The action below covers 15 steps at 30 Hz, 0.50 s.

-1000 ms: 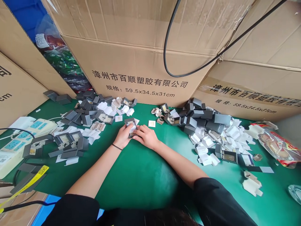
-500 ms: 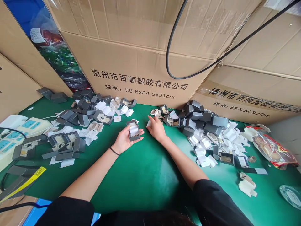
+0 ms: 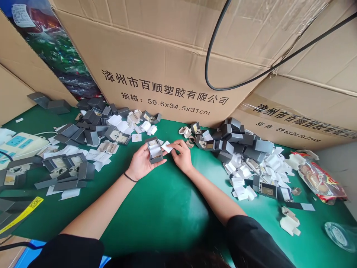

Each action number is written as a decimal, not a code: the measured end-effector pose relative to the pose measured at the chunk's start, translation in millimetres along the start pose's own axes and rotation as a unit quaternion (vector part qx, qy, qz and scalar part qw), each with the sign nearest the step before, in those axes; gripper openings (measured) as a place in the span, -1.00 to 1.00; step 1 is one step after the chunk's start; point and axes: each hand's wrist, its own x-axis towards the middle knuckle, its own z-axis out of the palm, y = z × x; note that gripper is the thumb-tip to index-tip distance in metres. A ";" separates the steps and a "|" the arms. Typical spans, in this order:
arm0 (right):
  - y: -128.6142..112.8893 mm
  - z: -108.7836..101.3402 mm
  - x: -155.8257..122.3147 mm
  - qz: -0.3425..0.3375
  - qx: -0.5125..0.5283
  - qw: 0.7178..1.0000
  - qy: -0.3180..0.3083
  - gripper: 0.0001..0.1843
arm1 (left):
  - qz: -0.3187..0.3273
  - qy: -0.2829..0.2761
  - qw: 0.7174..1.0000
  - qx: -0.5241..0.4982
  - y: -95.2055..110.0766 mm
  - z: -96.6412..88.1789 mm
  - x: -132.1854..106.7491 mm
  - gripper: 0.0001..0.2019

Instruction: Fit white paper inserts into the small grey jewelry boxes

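A small gray box (image 3: 155, 150), hard-edged and rectangular with pale paper lining its inside, sits tilted in the left hand (image 3: 141, 162) above a smooth green surface (image 3: 158, 212), its lid open. The fingers of that hand are partly curled around the box, thumb at the side, while the right hand (image 3: 182, 157) pinches a flat, thin white card (image 3: 167, 147) between nearly closed fingertips, just right of the box. (A thin dark band (image 3: 130, 176) circles the left wrist.) To the far left lies a loose heap of similar gray boxes (image 3: 92, 137), mingled with creased white paper; to the right, another angular pile (image 3: 242, 141) spills into crumpled white scraps (image 3: 275, 165). Tall corrugated cartons (image 3: 164, 63), printed in black, wall the far side. At right rest a glossy plastic packet (image 3: 322, 178) and, nearer, a round clear glass dish (image 3: 339, 235).
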 end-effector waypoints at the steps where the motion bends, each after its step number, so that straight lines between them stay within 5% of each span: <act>1: 0.7 0.0 -0.2 0.006 0.014 1.000 -0.003 -0.68 | 0.000 0.003 1.000 0.000 0.1 -0.2 0.1 -0.57; 15: 4.4 4.4 1.0 0.092 0.250 0.964 -0.012 -0.81 | -0.023 0.039 0.999 0.019 -3.3 0.9 2.5 -0.67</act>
